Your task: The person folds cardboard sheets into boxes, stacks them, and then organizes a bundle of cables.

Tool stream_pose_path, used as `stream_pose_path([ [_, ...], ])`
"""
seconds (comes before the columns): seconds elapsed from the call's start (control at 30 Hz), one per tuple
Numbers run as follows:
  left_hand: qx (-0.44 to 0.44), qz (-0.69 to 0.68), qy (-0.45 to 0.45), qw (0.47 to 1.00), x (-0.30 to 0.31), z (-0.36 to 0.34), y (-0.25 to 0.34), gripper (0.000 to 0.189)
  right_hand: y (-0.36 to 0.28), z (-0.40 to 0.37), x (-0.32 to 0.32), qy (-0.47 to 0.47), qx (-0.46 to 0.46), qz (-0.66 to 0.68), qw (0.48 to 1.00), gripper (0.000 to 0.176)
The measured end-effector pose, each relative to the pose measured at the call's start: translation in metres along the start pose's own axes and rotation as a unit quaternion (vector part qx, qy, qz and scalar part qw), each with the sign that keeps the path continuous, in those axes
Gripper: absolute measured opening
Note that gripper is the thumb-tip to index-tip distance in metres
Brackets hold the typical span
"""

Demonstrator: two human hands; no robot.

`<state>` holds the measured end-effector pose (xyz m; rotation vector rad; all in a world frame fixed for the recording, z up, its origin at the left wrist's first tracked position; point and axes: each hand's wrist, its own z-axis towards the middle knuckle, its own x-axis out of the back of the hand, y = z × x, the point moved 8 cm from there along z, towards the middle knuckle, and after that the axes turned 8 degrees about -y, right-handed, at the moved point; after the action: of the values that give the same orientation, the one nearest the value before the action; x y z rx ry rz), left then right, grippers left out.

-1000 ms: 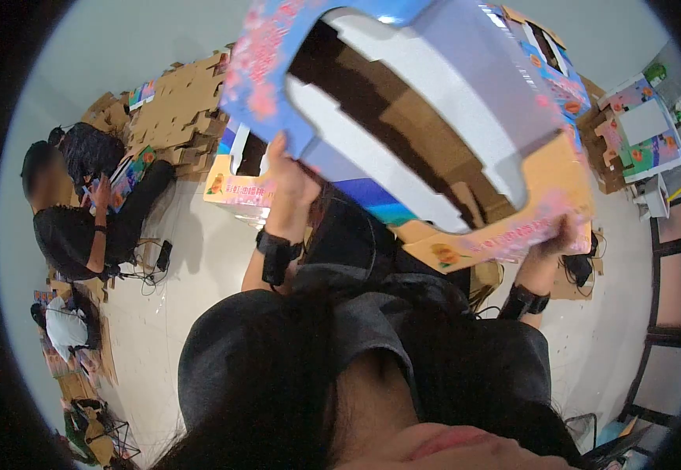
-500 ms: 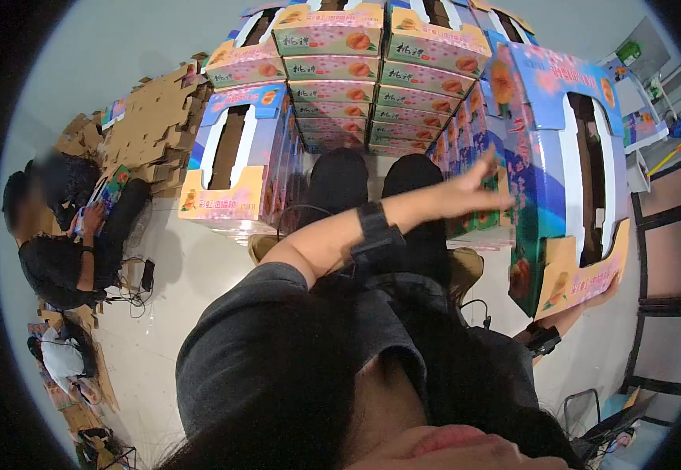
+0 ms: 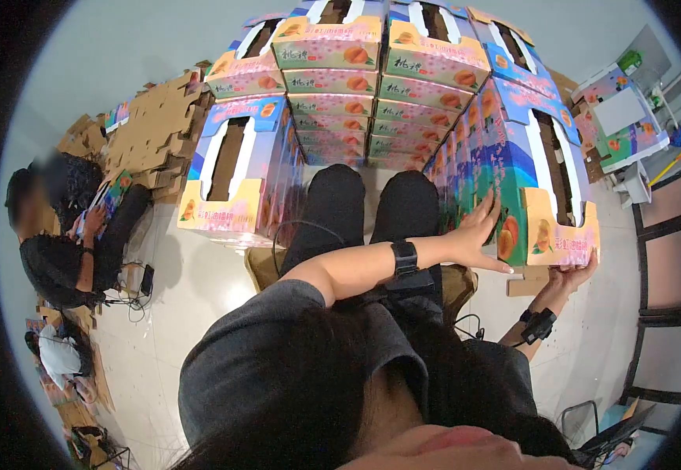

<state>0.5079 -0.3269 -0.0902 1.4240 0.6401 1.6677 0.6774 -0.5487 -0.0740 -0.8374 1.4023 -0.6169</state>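
Pale floor (image 3: 199,290) runs all around the sitting person, and bright printed boxes stand close on three sides. The peach box (image 3: 548,227) is on the person's right, at the front of the row of boxes on that side. The left hand (image 3: 478,231) reaches across the body and lies flat on the box's side, fingers spread. The right hand (image 3: 572,276) is under its low front edge, palm up. The hands are apart and neither one is closed around the box.

I think the box could slip, because open hands only push and prop it. If it tips, it may drop to the floor or bump the row beside it. The two tall middle stacks (image 3: 380,86) look easy to knock over with an elbow. The thin cable (image 3: 466,317) by the legs could catch an arm.

Counting: one box in hand, two hands and two black wrist bands, one (image 3: 405,257) on each arm. The middle has two stacks, each about six boxes high; the low ones are too squashed to count well. On the left are one more box stack (image 3: 235,168), one pile of flat cardboard (image 3: 156,129), one seated person (image 3: 58,235) and a second person (image 3: 58,345) lower down.
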Motion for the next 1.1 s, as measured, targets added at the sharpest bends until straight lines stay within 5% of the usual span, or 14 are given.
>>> stream_pose_path([
  [0.13,0.003,0.016,0.025,1.000,0.004,0.011,-0.012,0.132,0.008,0.035,0.018,-0.106,-0.006,-0.004,0.994,0.048],
  [0.33,0.002,0.022,0.012,1.000,0.003,0.018,-0.010,0.134,-0.006,-0.011,-0.042,0.035,0.060,-0.002,0.998,0.047],
  [0.4,0.007,0.011,0.025,1.000,-0.001,0.019,-0.013,0.132,0.006,0.043,0.014,-0.154,-0.013,0.002,0.988,0.050],
  [0.47,0.012,0.003,0.032,0.999,-0.004,0.018,-0.013,0.131,0.006,0.038,0.013,-0.171,-0.031,-0.027,0.984,0.052],
  [0.53,0.015,-0.001,0.037,0.999,-0.004,0.018,-0.013,0.131,0.003,0.030,0.017,-0.018,0.008,-0.088,0.996,0.054],
  [0.63,0.017,0.008,0.030,0.999,-0.004,0.020,-0.013,0.130,-0.006,0.020,0.007,0.035,0.045,-0.139,0.989,0.057],
  [0.83,0.015,0.013,0.033,0.999,-0.009,0.021,-0.014,0.125,-0.012,0.018,-0.009,0.015,0.118,-0.184,0.976,0.067],
  [1.1,0.018,-0.019,0.026,0.999,-0.012,0.016,-0.014,0.116,0.011,0.015,0.006,0.054,0.060,-0.182,0.980,0.070],
])
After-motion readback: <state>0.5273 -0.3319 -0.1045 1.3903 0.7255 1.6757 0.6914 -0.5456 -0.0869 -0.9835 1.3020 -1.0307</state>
